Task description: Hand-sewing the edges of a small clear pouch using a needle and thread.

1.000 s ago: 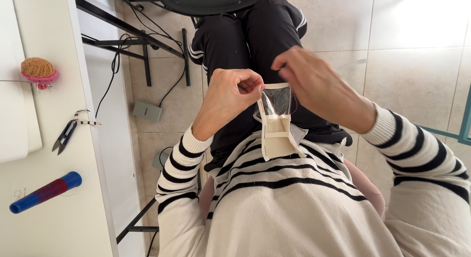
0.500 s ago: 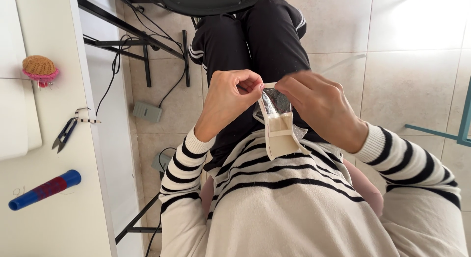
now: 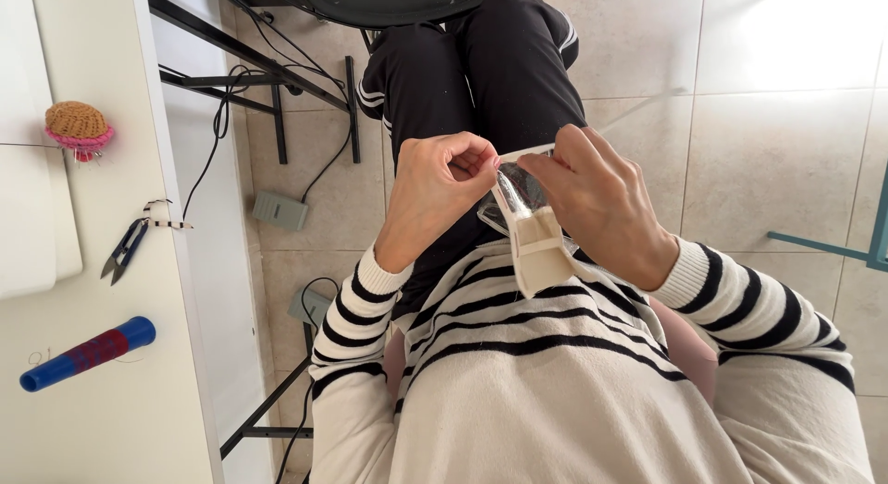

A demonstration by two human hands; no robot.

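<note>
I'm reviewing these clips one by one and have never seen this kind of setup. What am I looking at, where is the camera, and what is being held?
There is no machine here: a person sits on a chair, and one camera worn on their head looks straight down at their lap. The left hand and right hand together pinch a small cream fabric piece with a clear plastic part, held above the knees. Each grip is closed on its upper edge. To the left is a white table. On it lie a blue thread spool, small thread snips and a crocheted pincushion. A grey foot pedal sits on the tiled floor.
</note>
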